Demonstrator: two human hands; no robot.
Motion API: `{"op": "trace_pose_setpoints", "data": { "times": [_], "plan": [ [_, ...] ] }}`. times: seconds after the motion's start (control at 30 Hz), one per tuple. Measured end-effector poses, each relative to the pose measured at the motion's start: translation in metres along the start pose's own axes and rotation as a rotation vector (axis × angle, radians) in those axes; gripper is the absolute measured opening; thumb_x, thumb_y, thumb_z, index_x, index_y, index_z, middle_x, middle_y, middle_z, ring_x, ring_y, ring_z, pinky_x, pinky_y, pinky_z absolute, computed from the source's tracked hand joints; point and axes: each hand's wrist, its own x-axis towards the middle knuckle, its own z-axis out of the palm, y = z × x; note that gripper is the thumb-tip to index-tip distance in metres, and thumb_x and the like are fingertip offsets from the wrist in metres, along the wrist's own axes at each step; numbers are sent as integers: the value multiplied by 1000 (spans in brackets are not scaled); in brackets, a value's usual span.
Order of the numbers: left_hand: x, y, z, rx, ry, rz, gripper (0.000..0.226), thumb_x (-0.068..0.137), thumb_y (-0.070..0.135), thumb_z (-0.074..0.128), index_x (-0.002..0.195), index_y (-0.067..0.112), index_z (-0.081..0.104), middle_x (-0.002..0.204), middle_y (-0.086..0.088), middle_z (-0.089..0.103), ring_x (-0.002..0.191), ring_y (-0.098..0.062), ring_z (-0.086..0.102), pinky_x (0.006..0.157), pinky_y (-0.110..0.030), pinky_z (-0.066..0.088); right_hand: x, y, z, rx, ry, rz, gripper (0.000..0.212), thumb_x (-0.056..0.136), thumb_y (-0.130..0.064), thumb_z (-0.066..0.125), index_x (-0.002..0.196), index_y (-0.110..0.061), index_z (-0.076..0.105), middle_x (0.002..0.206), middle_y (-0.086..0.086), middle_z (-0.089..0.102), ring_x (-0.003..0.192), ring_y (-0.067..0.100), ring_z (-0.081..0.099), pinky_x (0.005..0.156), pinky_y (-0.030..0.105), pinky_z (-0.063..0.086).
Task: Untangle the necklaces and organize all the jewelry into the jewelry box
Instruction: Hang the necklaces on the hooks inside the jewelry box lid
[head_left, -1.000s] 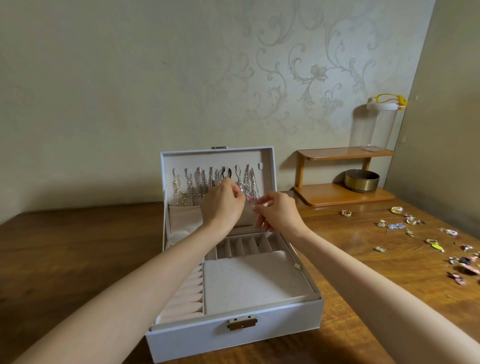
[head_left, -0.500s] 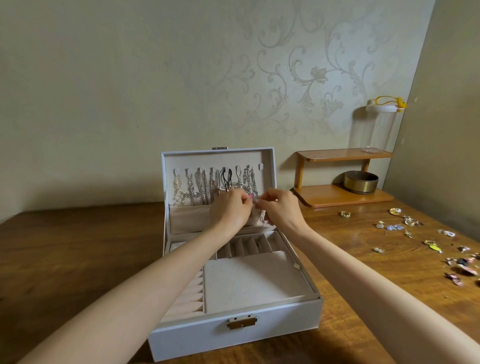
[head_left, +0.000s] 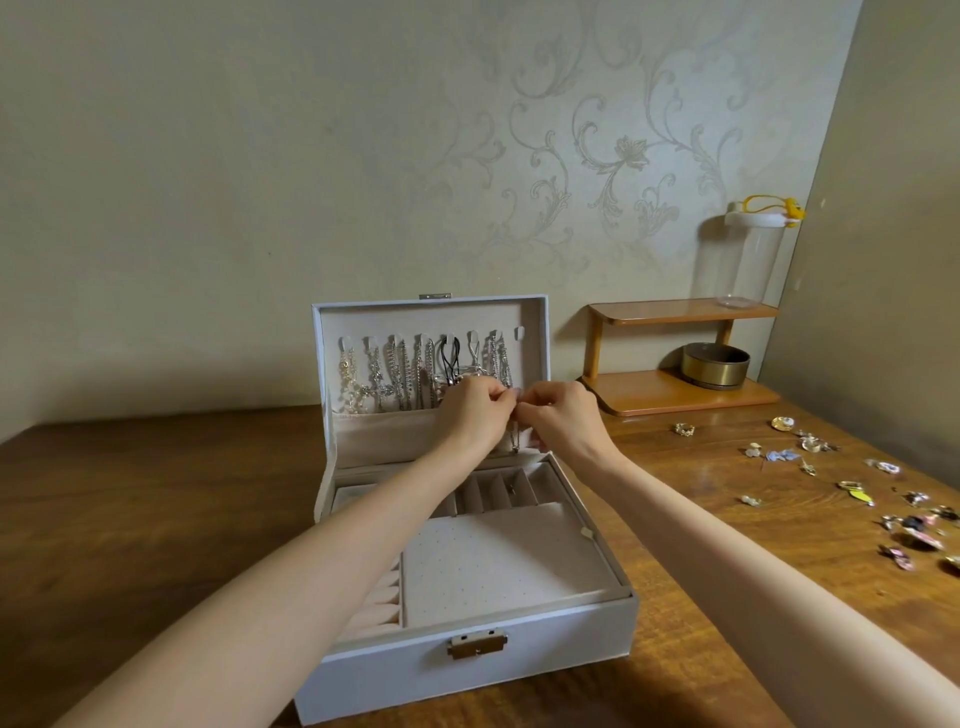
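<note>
A white jewelry box (head_left: 545, 644) stands open on the wooden table, its lid upright. Several necklaces (head_left: 400, 371) hang from hooks inside the lid, their ends tucked in a beige pocket (head_left: 389, 434). My left hand (head_left: 470, 413) and my right hand (head_left: 563, 418) meet in front of the lid's right side, both pinching a thin silver necklace (head_left: 514, 441) whose end dangles between them. Loose earrings and rings (head_left: 810, 447) lie scattered on the table at the right.
A small wooden two-tier shelf (head_left: 680, 395) stands against the wall at the right, with a brass bowl (head_left: 715, 365) below and a clear bottle (head_left: 748, 260) on top. The box tray shows ring rolls (head_left: 382, 597) and slots (head_left: 493, 493).
Both hands have come closer together and dropped slightly in front of the lid. The thin necklace now dangles between them.
</note>
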Motion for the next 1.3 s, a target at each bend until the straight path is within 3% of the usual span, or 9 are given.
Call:
{"op": "trace_pose_setpoints", "data": {
  "times": [0.13,0.33,0.43,0.53,0.67,0.83,1.0,1.2,1.3],
  "plan": [
    [-4,-5,1,103,18,23,23,94,25,54,84,11,69,82,-1,69,79,-15,61,58,-23,41,0,11,4,-30,37,3,14,85,-17,68,74,-9,68,65,8,66,55,19,62,61,39,56],
    [-14,-16,-5,347,183,151,14,94,19,49,106,14,53,91,-3,69,79,-22,64,56,-27,39,2,18,16,-26,77,49,11,82,-3,64,77,-11,60,72,12,69,63,27,69,61,42,59],
    [-15,-18,-8,435,142,173,19,95,19,48,113,14,54,91,-5,69,71,-20,60,56,-28,43,5,21,24,-106,79,56,12,82,-15,69,88,-13,59,84,11,69,73,27,68,70,44,58],
    [-14,-19,-10,494,79,193,22,94,17,48,113,14,59,95,-7,69,82,-24,64,67,-32,51,6,16,29,-368,64,6,23,83,-25,70,97,-8,62,96,11,67,88,29,63,79,43,54],
    [-13,-19,-14,544,-27,222,22,93,16,48,110,14,62,98,-6,69,90,-25,63,72,-32,46,6,14,30,-450,29,-61,12,84,-16,68,93,-8,71,94,12,70,89,30,64,79,42,54],
    [-12,-15,-21,584,-92,253,19,92,18,48,104,14,62,109,-4,63,100,-25,59,71,-31,40,9,6,13,12,-32,88,7,77,0,72,82,4,69,72,16,69,62,22,68,65,36,60],
    [-15,-13,-21,613,-114,238,19,93,17,49,106,12,62,112,-6,62,102,-26,59,73,-31,39,13,-14,-4,574,-101,197,18,78,8,69,93,11,59,80,24,66,57,20,69,57,24,58],
    [-16,-11,-24,573,-118,230,17,92,15,49,101,11,63,108,-7,64,99,-27,59,69,-29,38,16,-9,-2,172,-50,134,14,78,7,70,91,5,65,79,16,67,58,16,66,55,19,56],
    [-15,-11,-24,544,-107,225,20,92,15,48,101,12,65,107,-5,65,97,-24,60,68,-28,39,16,0,3,2,47,41,16,77,7,68,85,-6,64,75,5,65,67,19,65,64,28,58]
  ]
}}
